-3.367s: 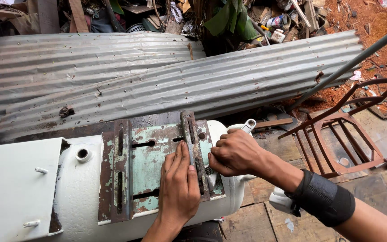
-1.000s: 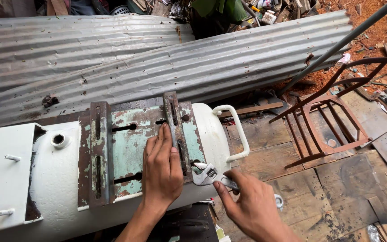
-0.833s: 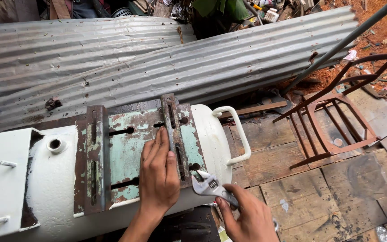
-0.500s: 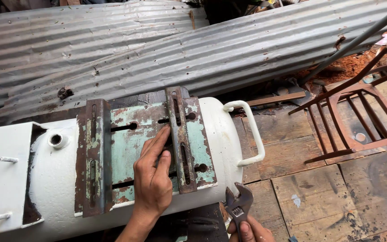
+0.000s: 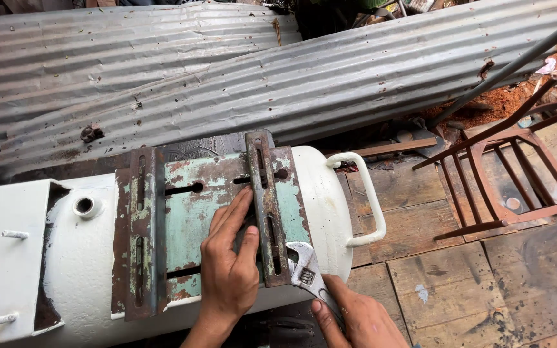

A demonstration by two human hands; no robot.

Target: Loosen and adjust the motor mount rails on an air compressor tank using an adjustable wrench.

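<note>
Atop the heavy tank [image 5: 330,193], the left hand [image 5: 230,270] lies flat while the right hand [image 5: 356,319] grips a stiff steel wrench [image 5: 305,270] by its handle.

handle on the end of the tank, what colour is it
The handle is white, the same paint as the tank it is fixed to. The head view shows it best.

Brightness: soft, even daylight is filling the whole view.
Glare: the white painted steel tank [image 5: 330,200] is shining palely, near washing out.
Shadows: faint ones are sitting under the left hand [image 5: 230,270].
Focus: centre is staying crisp; the grey corrugated metal sheets [image 5: 304,84] are bowing slightly at the edges.
</note>
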